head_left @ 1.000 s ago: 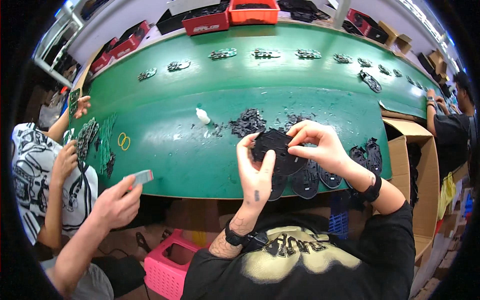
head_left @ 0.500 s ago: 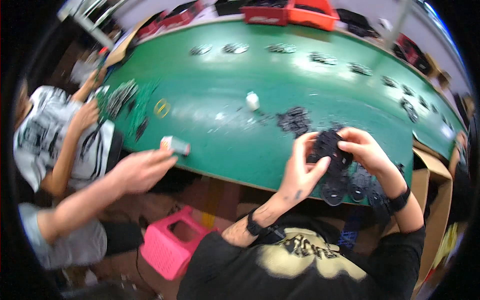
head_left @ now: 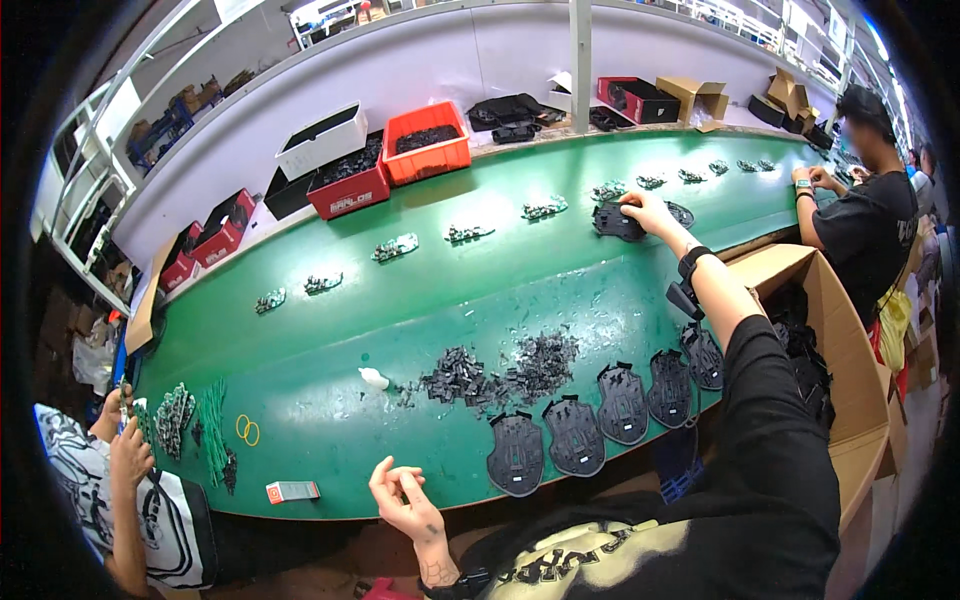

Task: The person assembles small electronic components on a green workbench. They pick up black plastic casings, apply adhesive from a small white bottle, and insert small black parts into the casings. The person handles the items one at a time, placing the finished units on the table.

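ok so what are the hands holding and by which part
The right hand grips a black shell, apparently at its right end; the left hand is empty.

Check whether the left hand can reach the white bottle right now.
Likely yes: the left hand looks empty, and nothing visibly blocks its way across the green tabletop to the white bottle.

Open tabletop point(head_left: 310, 412) between yellow bands point(head_left: 248, 430) and white bottle point(head_left: 373, 379), heaped black pieces point(head_left: 497, 386) and black shells point(head_left: 575, 437) obstructing rightward

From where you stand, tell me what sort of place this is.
Probably an electronics assembly workshop: a long green bench carries black shells, heaped small black parts and what look like circuit boards.
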`<state>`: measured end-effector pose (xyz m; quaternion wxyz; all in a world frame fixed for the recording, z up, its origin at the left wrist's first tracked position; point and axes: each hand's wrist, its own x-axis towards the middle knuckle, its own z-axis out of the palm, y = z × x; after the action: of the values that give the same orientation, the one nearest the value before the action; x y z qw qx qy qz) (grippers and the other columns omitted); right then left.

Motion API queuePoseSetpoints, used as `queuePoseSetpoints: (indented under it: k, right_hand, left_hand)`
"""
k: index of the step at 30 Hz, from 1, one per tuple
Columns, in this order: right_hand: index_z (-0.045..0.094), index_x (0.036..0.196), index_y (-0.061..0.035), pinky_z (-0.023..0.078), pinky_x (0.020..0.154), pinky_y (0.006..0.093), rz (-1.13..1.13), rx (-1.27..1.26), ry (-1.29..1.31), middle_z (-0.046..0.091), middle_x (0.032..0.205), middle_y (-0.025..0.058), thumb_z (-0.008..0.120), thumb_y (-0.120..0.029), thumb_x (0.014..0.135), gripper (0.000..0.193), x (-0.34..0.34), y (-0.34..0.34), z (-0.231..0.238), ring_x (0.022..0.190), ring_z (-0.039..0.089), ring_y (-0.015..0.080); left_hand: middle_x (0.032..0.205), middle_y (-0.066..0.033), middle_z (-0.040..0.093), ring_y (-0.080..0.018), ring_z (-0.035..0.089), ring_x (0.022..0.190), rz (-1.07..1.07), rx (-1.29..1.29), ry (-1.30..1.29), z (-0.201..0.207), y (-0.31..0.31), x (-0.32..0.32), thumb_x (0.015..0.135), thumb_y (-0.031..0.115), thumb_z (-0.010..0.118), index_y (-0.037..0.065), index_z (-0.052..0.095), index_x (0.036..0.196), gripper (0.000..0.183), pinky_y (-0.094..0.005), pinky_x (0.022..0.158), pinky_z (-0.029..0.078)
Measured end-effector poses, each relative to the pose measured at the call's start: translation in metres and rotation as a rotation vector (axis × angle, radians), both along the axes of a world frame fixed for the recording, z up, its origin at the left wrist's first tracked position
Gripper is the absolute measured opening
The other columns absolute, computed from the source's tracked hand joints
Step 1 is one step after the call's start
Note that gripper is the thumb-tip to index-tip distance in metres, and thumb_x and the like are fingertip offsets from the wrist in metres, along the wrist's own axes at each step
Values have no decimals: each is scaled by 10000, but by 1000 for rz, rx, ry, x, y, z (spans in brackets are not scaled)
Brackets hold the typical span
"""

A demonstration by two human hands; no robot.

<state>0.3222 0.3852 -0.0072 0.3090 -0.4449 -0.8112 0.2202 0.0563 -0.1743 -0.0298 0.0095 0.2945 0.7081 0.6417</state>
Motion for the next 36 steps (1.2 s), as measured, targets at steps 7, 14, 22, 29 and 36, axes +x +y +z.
queuePoseSetpoints:
  k: [7,14,22,29,36]
  right_hand:
    - [678,864,-39,498,776,390,12,217,-291,674,846,179,709,-207,748,207,-4,-5,2,840,641,312]
    - [677,977,-45,493,809,374,407,240,-333,650,916,138,707,-224,777,270,-40,-83,86,881,627,281]
    - [697,833,-11,511,692,367,710,15,-426,643,813,132,699,-122,739,146,-80,-212,57,744,643,271]
    - [695,853,-52,505,735,378,645,89,-327,619,838,112,704,-174,739,168,-72,-221,37,812,624,299]
    - [665,781,-60,500,731,410,669,183,-315,615,806,124,642,-171,734,122,-78,-223,29,805,613,324]
  left_hand:
    - [705,-41,600,-96,503,552,46,-132,97,6,5,1,899,11,510,15,559,1130,236,-233,538,428]
    - [786,-53,637,-145,575,668,-144,-225,121,18,23,10,835,36,612,23,600,1122,287,-272,633,471]
    - [985,-88,536,-273,514,943,-384,-537,498,40,62,35,724,273,773,42,617,1073,447,-397,830,413]
    - [962,-114,587,-287,557,924,-380,-346,365,30,46,23,715,104,758,17,621,956,291,-365,834,450]
    - [911,-106,586,-244,545,788,-335,-311,176,26,45,27,754,84,719,10,599,1007,290,-349,742,454]
